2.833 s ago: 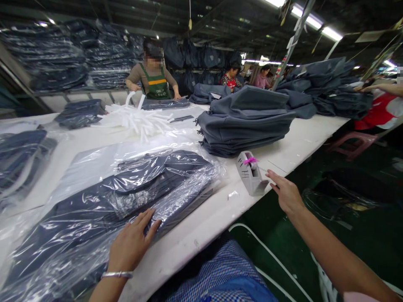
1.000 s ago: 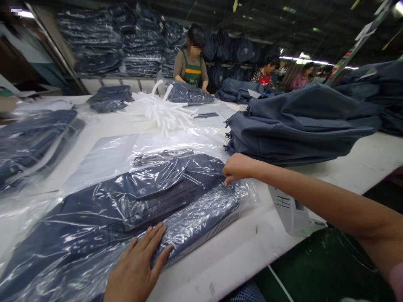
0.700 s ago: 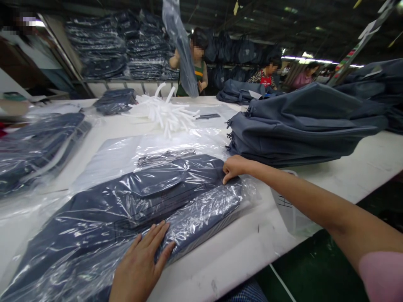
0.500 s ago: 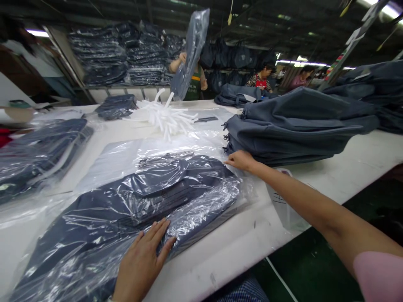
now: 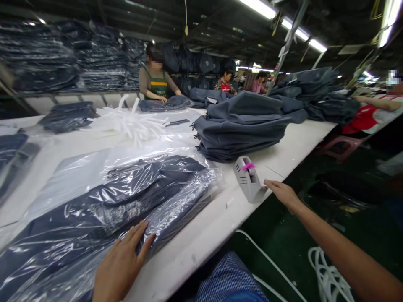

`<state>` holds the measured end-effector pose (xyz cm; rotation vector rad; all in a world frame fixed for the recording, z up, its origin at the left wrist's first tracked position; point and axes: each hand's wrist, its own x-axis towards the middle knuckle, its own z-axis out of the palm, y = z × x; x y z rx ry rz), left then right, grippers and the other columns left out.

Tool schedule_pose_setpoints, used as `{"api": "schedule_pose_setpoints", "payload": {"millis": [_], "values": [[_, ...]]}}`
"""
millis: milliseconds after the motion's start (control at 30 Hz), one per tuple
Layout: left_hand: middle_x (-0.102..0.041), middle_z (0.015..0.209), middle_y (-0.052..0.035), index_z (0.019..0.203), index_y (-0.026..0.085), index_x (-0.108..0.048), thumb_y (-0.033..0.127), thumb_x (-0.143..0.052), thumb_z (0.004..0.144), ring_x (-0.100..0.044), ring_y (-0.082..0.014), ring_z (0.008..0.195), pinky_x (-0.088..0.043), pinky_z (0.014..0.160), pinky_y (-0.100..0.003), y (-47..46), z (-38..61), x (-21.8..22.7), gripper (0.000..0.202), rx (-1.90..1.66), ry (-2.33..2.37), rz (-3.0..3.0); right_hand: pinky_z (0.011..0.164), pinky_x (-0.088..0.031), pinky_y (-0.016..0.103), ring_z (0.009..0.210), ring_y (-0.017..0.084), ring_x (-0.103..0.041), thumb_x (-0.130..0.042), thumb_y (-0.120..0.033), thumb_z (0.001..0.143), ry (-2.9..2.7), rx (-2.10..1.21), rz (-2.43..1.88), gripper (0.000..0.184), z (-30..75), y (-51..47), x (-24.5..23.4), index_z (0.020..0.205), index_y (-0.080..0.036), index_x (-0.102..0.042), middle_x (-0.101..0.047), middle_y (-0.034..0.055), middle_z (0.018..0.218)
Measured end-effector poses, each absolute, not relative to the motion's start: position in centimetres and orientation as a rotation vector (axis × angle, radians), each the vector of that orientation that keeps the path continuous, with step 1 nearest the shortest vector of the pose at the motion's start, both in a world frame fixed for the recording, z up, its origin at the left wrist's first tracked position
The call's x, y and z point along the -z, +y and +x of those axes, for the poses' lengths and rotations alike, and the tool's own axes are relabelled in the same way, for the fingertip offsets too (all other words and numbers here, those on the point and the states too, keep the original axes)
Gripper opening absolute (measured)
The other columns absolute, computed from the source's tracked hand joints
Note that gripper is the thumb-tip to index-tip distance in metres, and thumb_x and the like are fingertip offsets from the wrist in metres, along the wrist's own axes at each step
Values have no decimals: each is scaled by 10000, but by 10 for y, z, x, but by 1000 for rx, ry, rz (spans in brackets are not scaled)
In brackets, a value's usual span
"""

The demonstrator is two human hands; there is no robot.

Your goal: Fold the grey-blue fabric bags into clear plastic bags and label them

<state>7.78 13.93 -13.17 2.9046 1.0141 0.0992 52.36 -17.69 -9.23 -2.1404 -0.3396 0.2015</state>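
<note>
My left hand (image 5: 121,258) lies flat, fingers spread, on a dark blue bag in clear plastic wrap (image 5: 151,184). At the table's front edge stands a grey tape dispenser (image 5: 248,180) with a bright pink piece on its roll. My right hand (image 5: 280,193) is at the dispenser's cutting end, thumb and forefinger pinched together on the tape end there; the tape itself is barely visible. Behind the dispenser rises a stack of unwrapped dark blue bags (image 5: 245,121).
White foam strips (image 5: 129,119) lie in a heap beyond the wrapped bag. Across the table a co-worker in a green apron (image 5: 157,84) has their hands on another wrapped bag (image 5: 166,103). A pink stool (image 5: 341,147) and a coiled white hose (image 5: 329,272) are on the floor at right.
My right hand has moved from the wrapped bag's far corner to the tape dispenser. My left hand stays on the bag. The view has turned right; the co-worker has lowered a wrapped bag to the table.
</note>
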Motion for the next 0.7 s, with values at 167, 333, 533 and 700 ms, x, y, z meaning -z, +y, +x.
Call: {"api": "schedule_pose_setpoints", "payload": {"millis": [167, 333, 533, 700], "values": [[-506, 1452, -14, 1332, 274, -584, 290, -395, 880, -495, -266, 1314, -441, 1059, -435, 145, 76, 132, 491, -78, 909, 2947, 863, -500, 339, 1143, 264, -592, -736, -542, 649, -161, -430, -1729, 377, 509, -163, 98, 801, -198, -762, -711, 81, 1127], [-572, 1392, -37, 1342, 267, -569, 376, -418, 883, -519, -279, 1290, -465, 1023, -423, 144, 78, 125, 495, -148, 980, 2887, 882, -507, 338, 1155, 248, -585, -811, -397, 590, -25, -372, -1600, 270, 499, -157, 82, 777, -215, -744, -708, 63, 1147], [-491, 1463, -48, 1372, 229, -543, 332, -339, 906, -491, -288, 1314, -440, 1043, -462, 145, 78, 128, 519, -7, 940, 2938, 893, -533, 316, 1192, 235, -574, -794, -408, 668, -26, -303, -1461, 257, 455, -178, 79, 855, -245, -728, -674, 36, 1222], [-520, 1441, -53, 1375, 234, -541, 388, -371, 913, -510, -281, 1297, -456, 1023, -410, 146, 77, 127, 516, -56, 948, 2929, 833, -555, 300, 962, 175, -660, -780, -434, 683, 93, -411, -1378, 239, 428, -187, 117, 830, -274, -683, -713, -2, 950]]}}
